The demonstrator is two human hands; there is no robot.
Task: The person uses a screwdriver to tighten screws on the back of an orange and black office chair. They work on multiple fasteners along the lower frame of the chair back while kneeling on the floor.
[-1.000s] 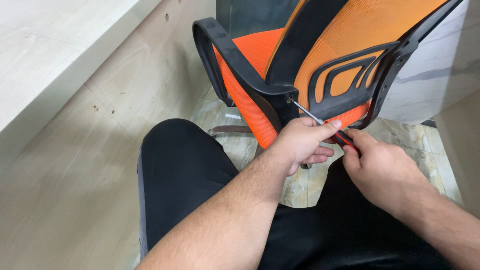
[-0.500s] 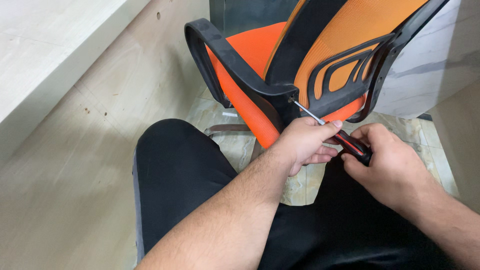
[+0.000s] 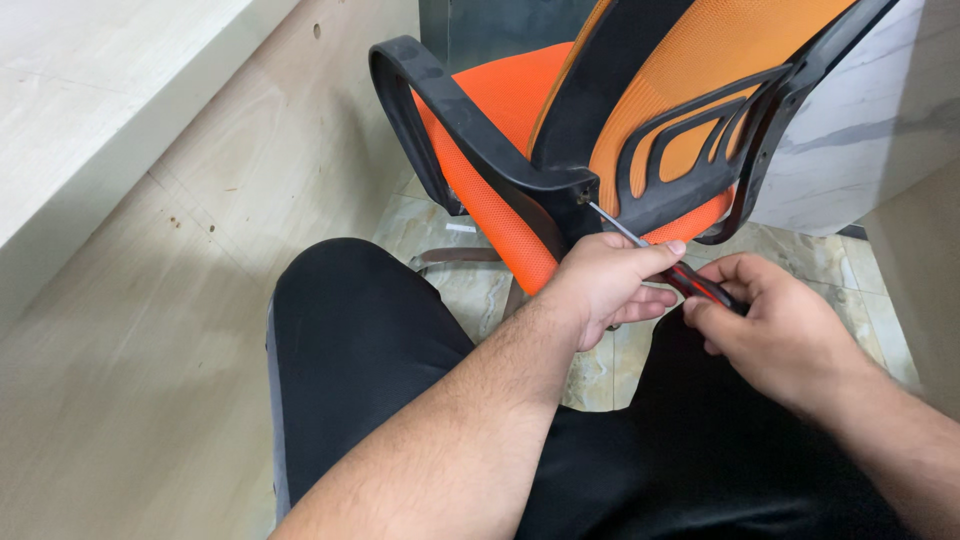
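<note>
Fingers (image 3: pixel 640 300) of the left hand (image 3: pixel 605 285): curled together around the front of the screwdriver (image 3: pixel 655 255), thumb laid along the top, pinching the tool where shaft meets handle. Fingers of the right hand (image 3: pixel 775 325): folded shut around the rear of the red-and-black handle, which shows only between the two hands.

Screwdriver: thin bare metal shaft, slanting up and to the left from the left hand; tip set against the black plastic joint (image 3: pixel 580 195) where armrest and backrest frame meet.

Office chair (image 3: pixel 520 90): orange mesh seat and backrest, black plastic frame, seen from behind and tilted. Black looped armrest (image 3: pixel 420 110) on the left side, running down to the joint. Black lumbar brace (image 3: pixel 700 150) with oval cut-outs, orange mesh showing through. Grey metal base leg (image 3: pixel 455 257) below the seat, on the floor.

Legs (image 3: pixel 360 350): clad in black trousers, just below both forearms, filling the lower middle of the view.

Surroundings: pale wooden panel (image 3: pixel 140 250) at left, sloping, with small dark holes and specks; marbled beige-green floor tiles (image 3: pixel 600 365) under the chair; white marbled wall slab (image 3: pixel 870 130) at right. No packages, labels or signs can be made out on any surface.
</note>
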